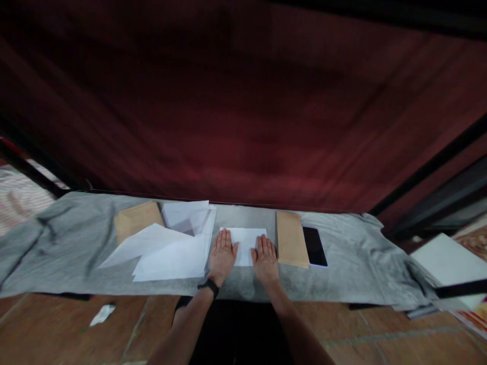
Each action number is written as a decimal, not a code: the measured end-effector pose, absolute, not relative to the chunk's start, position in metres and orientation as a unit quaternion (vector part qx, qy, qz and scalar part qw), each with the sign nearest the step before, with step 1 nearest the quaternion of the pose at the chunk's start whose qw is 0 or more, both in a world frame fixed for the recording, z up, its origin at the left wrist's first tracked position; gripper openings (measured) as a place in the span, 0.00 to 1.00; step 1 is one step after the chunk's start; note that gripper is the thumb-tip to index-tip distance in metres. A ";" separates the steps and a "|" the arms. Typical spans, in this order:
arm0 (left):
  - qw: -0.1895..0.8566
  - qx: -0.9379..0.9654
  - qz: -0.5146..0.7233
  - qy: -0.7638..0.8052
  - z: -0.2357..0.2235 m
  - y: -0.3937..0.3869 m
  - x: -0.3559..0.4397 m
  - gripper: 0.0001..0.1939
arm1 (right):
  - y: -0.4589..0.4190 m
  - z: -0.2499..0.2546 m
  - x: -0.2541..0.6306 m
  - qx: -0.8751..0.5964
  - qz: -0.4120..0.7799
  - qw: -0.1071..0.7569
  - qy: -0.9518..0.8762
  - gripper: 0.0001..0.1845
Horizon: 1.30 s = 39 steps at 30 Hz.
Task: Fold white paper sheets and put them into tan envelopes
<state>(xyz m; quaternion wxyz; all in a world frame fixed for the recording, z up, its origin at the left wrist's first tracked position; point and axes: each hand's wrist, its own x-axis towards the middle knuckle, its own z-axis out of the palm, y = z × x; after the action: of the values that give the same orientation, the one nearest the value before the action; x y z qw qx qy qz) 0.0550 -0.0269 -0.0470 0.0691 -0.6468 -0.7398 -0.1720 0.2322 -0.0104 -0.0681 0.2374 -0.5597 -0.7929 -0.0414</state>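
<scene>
Forearms (pixel 191 327) nearest the camera, running over a dark lap (pixel 238 334) and the near edge of the table (pixel 353 276), which has a grey cloth over it. Left to right: brown paper stack (pixel 133 223), envelopes by the look, overlapped by an untidy pile of white sheets (pixel 171 261). Then the left hand (pixel 222 256), flat, palm down, fingers close together, thumb out, dark band at the wrist. Between and partly under both hands lies a small white paper (pixel 244 248), likely folded, can't confirm. Right hand (pixel 266 258) mirrors the left on its right end, nothing pinched. Second brown stack (pixel 291 241) just beside, contact unclear, then a phone (pixel 315 246).

Risks, as judged: uneven pressing could skew the paper or set a crooked crease; the left hand sliding outward could catch the pile's edge and drag sheets; the right hand could nudge the brown stack into the phone.

Edges: paper sits mid-depth, off both long edges; red curtain (pixel 243 126) stands just past the far one. Sideways room tight both ways, more cloth right of the phone; easiest clearance looks like straight up or back toward the lap
</scene>
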 end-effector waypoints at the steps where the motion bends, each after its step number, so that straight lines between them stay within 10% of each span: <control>1: 0.070 -0.645 -0.173 -0.741 -0.047 -0.032 0.055 0.32 | -0.010 -0.068 0.232 -0.560 -0.042 0.236 -0.793 0.29; 39: 0.032 -0.714 -0.181 -0.675 -0.041 -0.083 0.057 0.30 | -0.011 -0.068 0.234 -0.565 -0.050 0.217 -0.795 0.30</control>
<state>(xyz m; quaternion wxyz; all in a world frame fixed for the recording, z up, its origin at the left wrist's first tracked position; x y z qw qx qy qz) 0.0569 -0.0835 -0.0409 0.0318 -0.7144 -0.6753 -0.1805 0.2341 -0.0106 -0.0681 0.2171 -0.5649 -0.7945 -0.0503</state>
